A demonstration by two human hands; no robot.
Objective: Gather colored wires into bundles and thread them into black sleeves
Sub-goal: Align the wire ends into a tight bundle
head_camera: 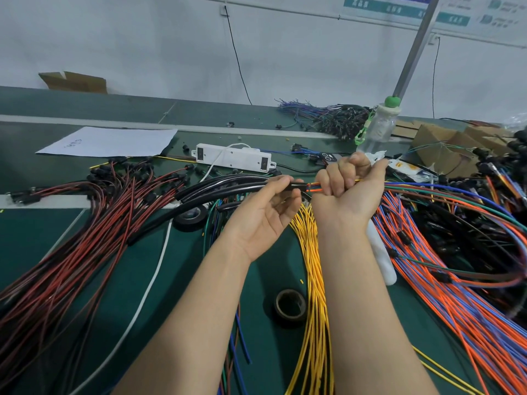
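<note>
My left hand point(268, 206) pinches the open end of a black sleeve point(228, 189) that curves off to the left above the green table. My right hand point(350, 186) grips a small bundle of colored wires point(313, 187), orange and yellow showing in the short gap between the hands. The bundle's tips sit at the sleeve's mouth. Behind the right fist the same wires, blue, green and brown, trail off to the right point(427, 189). More black sleeves point(216, 181) lie beside the held one.
Red and black wires point(94, 232) fan over the left of the table. Yellow wires point(310, 266) run under my forearms; orange and blue wires point(462, 295) pile at right. Two tape rolls point(291, 306) point(191, 218), a white box point(233, 158), paper point(111, 141) and a bottle point(376, 126) stand around.
</note>
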